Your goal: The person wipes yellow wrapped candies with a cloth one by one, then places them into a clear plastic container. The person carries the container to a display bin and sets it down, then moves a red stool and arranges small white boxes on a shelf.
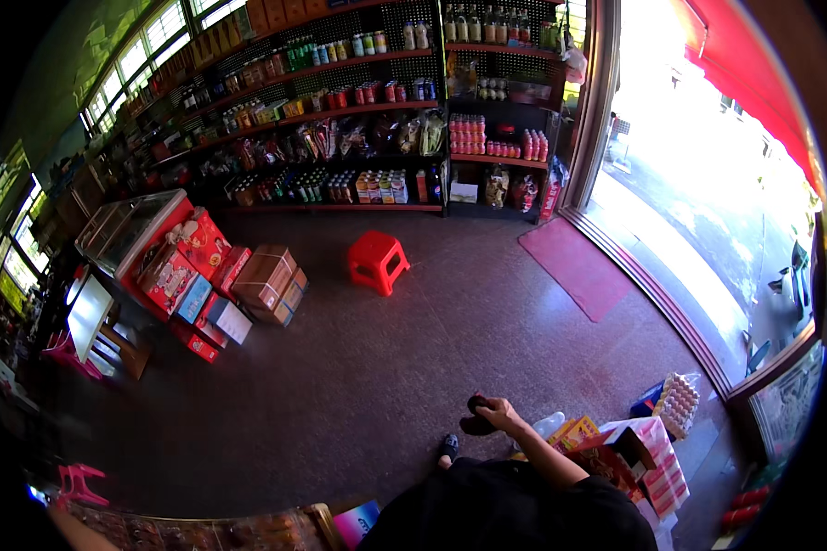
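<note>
My right hand (497,414) reaches out in front of my dark clothing, fingers closed round a dark rounded object (477,426) whose kind I cannot make out. Below it, a foot in a dark shoe (448,447) stands on the floor. Beside my right forearm are yellow packages (574,432) and an open red carton (606,457). At the lower left edge a bit of my left forearm (78,533) shows near a shelf of packaged goods (202,533); the left hand itself is lost at the dark rim.
A red plastic stool (378,262) stands mid-floor. Brown cartons (265,280) and red boxes (167,280) are stacked by a glass-topped freezer (124,230). Shelves of bottles and cans (340,115) line the far wall. Trays of eggs (679,404) lie near the open doorway with a red mat (579,266).
</note>
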Demonstrator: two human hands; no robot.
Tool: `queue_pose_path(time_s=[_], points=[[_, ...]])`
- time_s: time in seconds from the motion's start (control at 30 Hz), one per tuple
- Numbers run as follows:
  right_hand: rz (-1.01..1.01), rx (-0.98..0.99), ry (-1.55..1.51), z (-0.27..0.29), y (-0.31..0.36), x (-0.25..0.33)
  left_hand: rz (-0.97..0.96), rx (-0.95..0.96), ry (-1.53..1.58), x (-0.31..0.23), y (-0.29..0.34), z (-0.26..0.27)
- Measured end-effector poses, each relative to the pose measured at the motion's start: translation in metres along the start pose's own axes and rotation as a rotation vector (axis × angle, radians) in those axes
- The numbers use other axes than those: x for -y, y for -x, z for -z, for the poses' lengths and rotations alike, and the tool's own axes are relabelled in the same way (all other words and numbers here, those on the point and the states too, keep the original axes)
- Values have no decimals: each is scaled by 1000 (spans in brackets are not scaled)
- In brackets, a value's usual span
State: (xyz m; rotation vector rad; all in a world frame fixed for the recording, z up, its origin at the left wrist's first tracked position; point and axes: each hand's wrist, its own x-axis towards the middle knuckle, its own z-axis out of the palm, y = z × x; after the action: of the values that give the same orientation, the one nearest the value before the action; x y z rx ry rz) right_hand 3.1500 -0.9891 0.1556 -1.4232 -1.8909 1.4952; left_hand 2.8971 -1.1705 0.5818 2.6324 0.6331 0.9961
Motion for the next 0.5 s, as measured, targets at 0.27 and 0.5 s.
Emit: queue_pose_path(time_s=[0.27, 0.5], points=[[33, -135, 20, 73, -114, 37, -93, 12, -123, 92, -48, 67], [-133, -267, -99, 119, -127, 6, -232, 68, -215, 165, -93, 114]])
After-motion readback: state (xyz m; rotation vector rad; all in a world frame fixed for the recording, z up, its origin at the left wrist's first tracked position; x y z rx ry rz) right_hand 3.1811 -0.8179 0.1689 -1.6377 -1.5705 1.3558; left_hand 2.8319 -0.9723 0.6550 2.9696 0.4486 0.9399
